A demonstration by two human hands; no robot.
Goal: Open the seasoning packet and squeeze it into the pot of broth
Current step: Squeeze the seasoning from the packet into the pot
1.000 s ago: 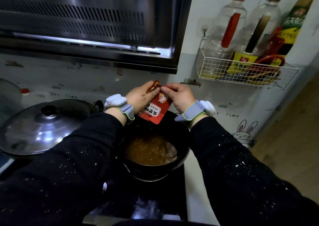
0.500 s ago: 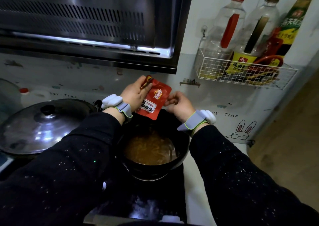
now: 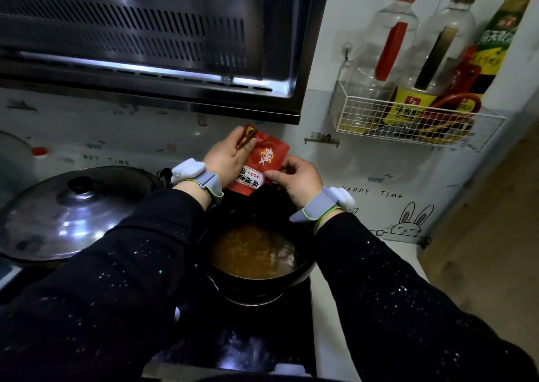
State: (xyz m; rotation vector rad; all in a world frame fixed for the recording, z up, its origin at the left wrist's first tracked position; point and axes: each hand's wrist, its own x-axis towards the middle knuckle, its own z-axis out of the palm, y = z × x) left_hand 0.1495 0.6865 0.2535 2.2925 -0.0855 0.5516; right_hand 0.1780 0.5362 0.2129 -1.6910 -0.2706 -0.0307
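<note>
Above the pot of broth [image 3: 253,253], both hands [image 3: 226,155] [image 3: 294,177] now grip the seasoning packet [image 3: 259,163], its top corner torn, ready to squeeze.

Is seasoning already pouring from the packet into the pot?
No. The red seasoning packet is held above the pot of broth by both hands, with nothing pouring from it.

We see a red seasoning packet [image 3: 260,163] with a white label, orange-brown broth [image 3: 253,252] in a black pot [image 3: 256,287], and black sleeves [image 3: 122,279] flecked with glitter.
</note>
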